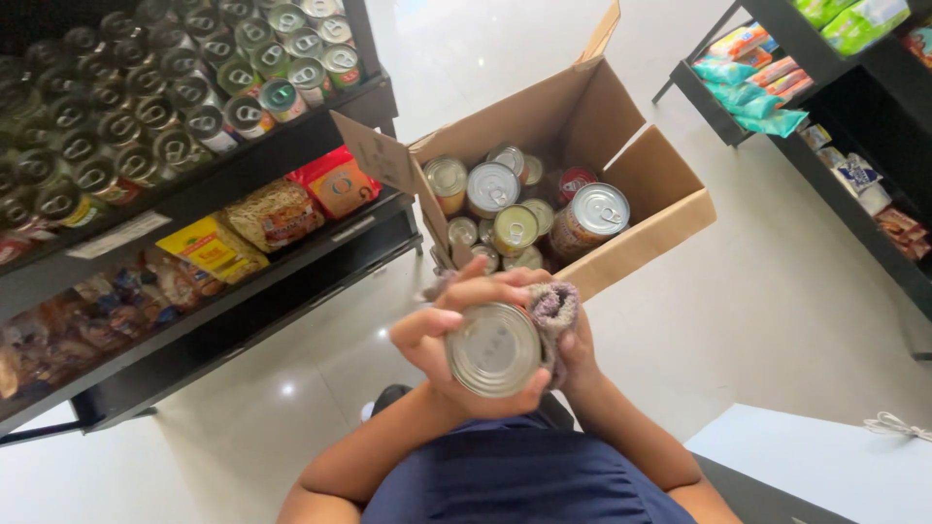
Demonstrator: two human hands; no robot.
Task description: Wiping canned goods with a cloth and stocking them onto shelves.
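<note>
Head view, steeply down, close

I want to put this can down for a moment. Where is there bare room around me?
Bare floor lies between the cardboard box and the right-hand shelves, and more in front of the left rack. The pale surface at lower right is bare too. Inside the box, cans crowd the bottom; the rack's top shelf is packed.
</note>
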